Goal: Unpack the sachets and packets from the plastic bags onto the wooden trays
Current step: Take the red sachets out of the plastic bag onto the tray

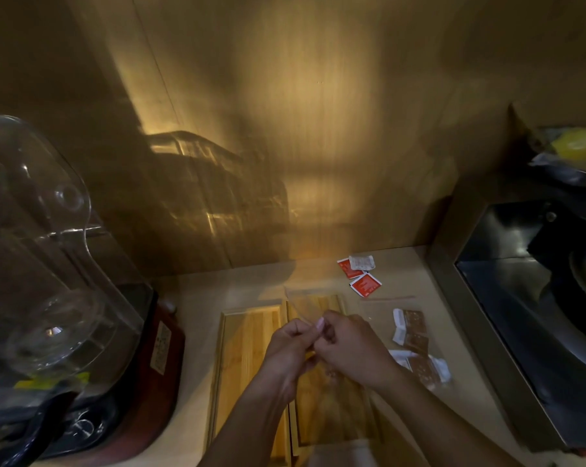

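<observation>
Two wooden trays lie side by side on the counter, the left tray (pixel 244 345) and the right tray (pixel 322 305). Above the right tray my left hand (pixel 290 348) and my right hand (pixel 350 345) pinch the edge of a clear plastic bag (pixel 301 305), whose thin film stretches up and away from my fingers. Another clear bag (pixel 416 348) with several brown and white sachets inside lies on the counter to the right. Two red sachets (pixel 364 284) and a white sachet (pixel 361 262) lie at the back by the wall.
A large clear domed appliance lid (pixel 42 264) on a dark red base (pixel 160 365) fills the left. A dark steel sink or cooktop (pixel 527 298) borders the counter on the right. A wooden wall (pixel 318 129) stands close behind.
</observation>
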Demonstrator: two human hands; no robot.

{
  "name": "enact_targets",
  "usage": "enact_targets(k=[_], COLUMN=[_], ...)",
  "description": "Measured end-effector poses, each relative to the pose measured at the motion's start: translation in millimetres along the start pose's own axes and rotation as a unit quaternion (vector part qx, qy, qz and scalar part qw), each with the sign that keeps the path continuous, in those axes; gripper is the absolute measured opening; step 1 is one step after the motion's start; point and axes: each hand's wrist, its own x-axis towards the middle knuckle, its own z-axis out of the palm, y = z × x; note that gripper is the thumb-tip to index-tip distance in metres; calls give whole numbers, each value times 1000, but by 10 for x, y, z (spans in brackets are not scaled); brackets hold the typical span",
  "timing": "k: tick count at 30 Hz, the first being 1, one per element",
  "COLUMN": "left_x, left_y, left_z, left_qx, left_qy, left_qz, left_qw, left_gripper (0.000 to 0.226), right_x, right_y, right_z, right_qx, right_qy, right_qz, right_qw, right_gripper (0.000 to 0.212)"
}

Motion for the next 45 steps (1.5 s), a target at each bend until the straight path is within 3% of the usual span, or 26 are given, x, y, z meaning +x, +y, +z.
enact_targets(k=[8, 13, 15, 19, 24, 30, 35, 41, 45], left_x=[-19, -1, -3, -1, -37, -56, 19, 86, 85], left_y=[-51, -125, -149, -146, -83, -47, -37, -130, -173], left_z=[34, 4, -4, -54, -150, -153, -143, -181, -172], left_qx=[74, 110, 117, 129, 168, 176, 222, 241, 279], left_qy=[-14, 0, 3, -10, -89, -119, -96, -21, 31], left_qz=[136, 171, 184, 156, 67, 108, 161, 163, 162], left_qw=[988, 979, 976, 979, 979, 971, 957, 956, 946], left_gripper=[15, 19, 20, 21, 27, 14, 19, 19, 24], right_x=[-59, -56, -49, -29, -20, 71, 107, 104, 97], right_y=[28, 18, 6, -13, 54, 44, 11, 3, 9], right_z=[25, -42, -69, -73, -1, -25, 20, -28, -38], right_qx=[-4, 121, 124, 109, 135, 144, 114, 153, 160], right_qy=[18, -71, -110, -117, -102, -124, -57, -152, -151], right_qz=[51, 120, 129, 137, 132, 152, 144, 170, 193], right_qw=[999, 983, 978, 978, 977, 970, 981, 961, 956], right_gripper=[27, 17, 14, 21, 18, 9, 18, 11, 17])
